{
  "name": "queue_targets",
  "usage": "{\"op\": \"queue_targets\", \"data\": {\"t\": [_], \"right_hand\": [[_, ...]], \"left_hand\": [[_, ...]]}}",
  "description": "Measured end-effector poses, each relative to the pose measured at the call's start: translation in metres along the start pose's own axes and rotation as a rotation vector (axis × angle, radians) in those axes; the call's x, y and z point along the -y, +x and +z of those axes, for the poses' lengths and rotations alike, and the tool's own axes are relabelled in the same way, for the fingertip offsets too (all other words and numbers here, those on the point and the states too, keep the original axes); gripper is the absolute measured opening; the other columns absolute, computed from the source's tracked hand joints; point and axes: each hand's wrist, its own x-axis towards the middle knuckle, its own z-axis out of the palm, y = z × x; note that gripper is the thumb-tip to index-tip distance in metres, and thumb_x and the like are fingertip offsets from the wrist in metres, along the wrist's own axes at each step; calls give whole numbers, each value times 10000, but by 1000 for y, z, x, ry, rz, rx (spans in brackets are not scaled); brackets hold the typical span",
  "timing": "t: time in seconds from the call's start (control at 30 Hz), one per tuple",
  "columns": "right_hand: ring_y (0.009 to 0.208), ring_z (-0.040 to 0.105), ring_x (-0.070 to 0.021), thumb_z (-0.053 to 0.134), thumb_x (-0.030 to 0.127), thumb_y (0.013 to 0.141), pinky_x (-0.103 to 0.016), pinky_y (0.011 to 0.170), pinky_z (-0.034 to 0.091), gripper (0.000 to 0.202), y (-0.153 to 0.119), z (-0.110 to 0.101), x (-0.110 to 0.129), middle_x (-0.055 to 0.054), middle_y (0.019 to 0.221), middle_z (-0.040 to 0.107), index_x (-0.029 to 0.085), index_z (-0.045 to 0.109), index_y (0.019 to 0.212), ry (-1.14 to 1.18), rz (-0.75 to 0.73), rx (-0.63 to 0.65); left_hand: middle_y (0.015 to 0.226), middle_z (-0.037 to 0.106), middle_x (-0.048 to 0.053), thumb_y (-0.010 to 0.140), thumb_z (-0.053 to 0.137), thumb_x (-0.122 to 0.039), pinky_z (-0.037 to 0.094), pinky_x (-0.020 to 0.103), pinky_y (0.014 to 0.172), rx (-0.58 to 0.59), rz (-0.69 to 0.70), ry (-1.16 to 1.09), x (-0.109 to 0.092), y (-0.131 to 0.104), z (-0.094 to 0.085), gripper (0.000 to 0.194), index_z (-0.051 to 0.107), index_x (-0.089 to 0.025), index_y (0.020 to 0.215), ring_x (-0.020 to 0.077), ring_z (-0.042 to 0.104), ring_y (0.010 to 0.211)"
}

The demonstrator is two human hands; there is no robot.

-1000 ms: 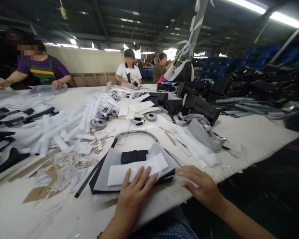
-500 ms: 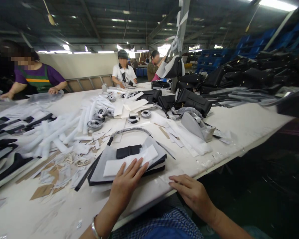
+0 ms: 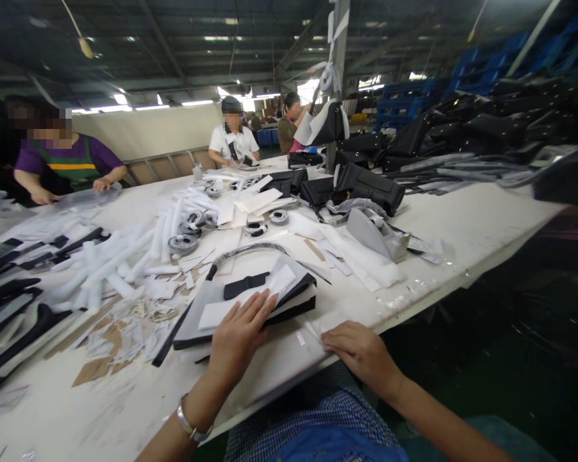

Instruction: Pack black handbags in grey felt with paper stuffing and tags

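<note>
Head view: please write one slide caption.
Left hand on white strip over black bag; right hand at edge of table.

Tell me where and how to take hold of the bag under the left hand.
Likely best by the top of its arched handle, coming from above on the far side: it curves out beyond the bag, clear of the left hand, which lies over the near side.

Bag (image 3: 293, 310) partly hidden by left hand (image 3: 239, 330)
</note>
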Motion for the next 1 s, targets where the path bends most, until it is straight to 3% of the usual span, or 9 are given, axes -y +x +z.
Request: {"op": "queue_targets", "data": {"t": [0.1, 0.23, 0.37, 0.57, 0.67, 0.73, 0.83, 0.9, 1.0], "right_hand": [[837, 737, -218, 584, 342, 969, -362, 796, 585, 208, 5, 3, 14, -57, 924, 778, 213, 745, 945, 282, 355, -25], [660, 739, -216, 669, 517, 855, -318, 619, 593, 336, 8, 15, 37, -11, 732, 724, 204, 603, 955, 905, 912, 19], [631, 737, -217, 712, 514, 789, -294, 570, 580, 452, 0, 33, 48, 47, 645, 667, 224, 467, 1034, 1066, 1078, 32], [561, 698, -198, 551, 345, 945, -323, 604, 578, 381, -27, 30, 35, 16, 671, 702, 192, 475, 1286, 454, 681, 224], [717, 721, -253, 621, 355, 945, -402, 699, 598, 423, -35, 14, 25, -54, 803, 739, 187, 545, 1327, 7, 320, 182], [961, 712, -309, 629, 314, 946, -492, 861, 586, 437, -32, 6, 17, -124, 1064, 741, 194, 553, 1360, -191, 39, 127], [1313, 538, -316, 511, 144, 979, -546, 1080, 471, 443, -18, 4, 5, -133, 1394, 602, 181, 515, 1420, -295, -270, 141], [1377, 473, -283, 444, 78, 981, -515, 1111, 457, 426, -9, 9, -4, -109, 1418, 587, 156, 548, 1386, -272, -382, 154], [1328, 533, -240, 412, 65, 982, -459, 1086, 498, 382, -3, 18, -13, -87, 1318, 667, 154, 624, 1287, -166, -440, 157]], "left_hand": [[1488, 516, 41, 913, 532, -102, 518, 452, 1032, 8, -15, -29, 4, 3, -1, 646, 370, -276, 1514, 242, 550, 1318], [1497, 505, 33, 915, 577, -143, 486, 416, 1074, 6, -44, -51, 10, 6, -4, 664, 348, -283, 1523, 227, 541, 1327], [1495, 509, 37, 907, 582, -137, 490, 403, 1066, 1, -38, -40, 8, 6, -4, 663, 359, -271, 1517, 224, 542, 1325], [1491, 506, 19, 904, 515, -41, 515, 448, 1016, -9, 33, 71, -10, -2, 4, 637, 414, -276, 1488, 246, 566, 1300], [1507, 482, 4, 948, 495, -75, 499, 458, 1025, -21, 39, 104, -16, -5, 9, 582, 423, -290, 1484, 245, 555, 1310], [1518, 465, -2, 979, 473, -107, 485, 459, 1035, -19, 42, 116, -17, -6, 11, 544, 418, -293, 1487, 242, 545, 1320], [1526, 451, -9, 1005, 432, -120, 464, 454, 1047, -21, 44, 126, -17, -6, 12, 518, 406, -291, 1494, 236, 532, 1331], [1530, 444, -13, 1016, 404, -122, 462, 457, 1041, -25, 40, 130, -17, -6, 12, 512, 395, -293, 1498, 233, 526, 1336], [1546, 420, -20, 1030, 348, -119, 463, 471, 1033, -19, 37, 137, -18, -7, 13, 511, 373, -302, 1506, 227, 512, 1349]]}}
